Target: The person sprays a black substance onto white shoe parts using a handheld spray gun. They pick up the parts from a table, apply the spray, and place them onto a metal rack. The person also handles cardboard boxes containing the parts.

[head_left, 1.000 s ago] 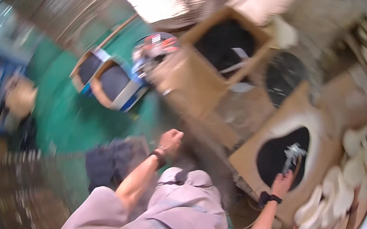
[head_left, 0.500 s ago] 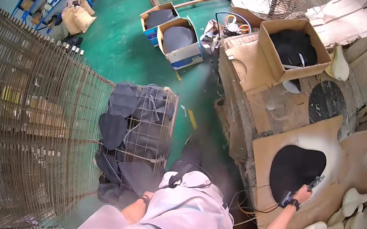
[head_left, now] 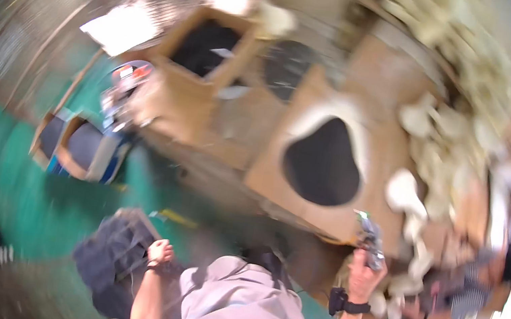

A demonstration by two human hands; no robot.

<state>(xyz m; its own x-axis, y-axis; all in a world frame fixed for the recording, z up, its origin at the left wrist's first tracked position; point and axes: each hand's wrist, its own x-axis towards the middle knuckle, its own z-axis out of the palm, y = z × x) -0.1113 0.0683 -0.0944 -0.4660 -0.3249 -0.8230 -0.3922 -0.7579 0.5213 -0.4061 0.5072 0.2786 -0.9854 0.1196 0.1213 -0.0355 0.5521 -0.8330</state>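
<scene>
Beside the cardboard sheet (head_left: 342,134) with its one dark cut-out hole, our right hand (head_left: 362,270) is closed around a small metal tool (head_left: 370,240), held upright, probably so its tip meets the sheet's near edge, though blur hides the tip. Our left hand (head_left: 159,253) hangs curled in a loose fist, holding nothing, above one dark wire basket (head_left: 115,258). Beyond stand one open cardboard box (head_left: 203,48) and two blue bins (head_left: 77,145).
</scene>
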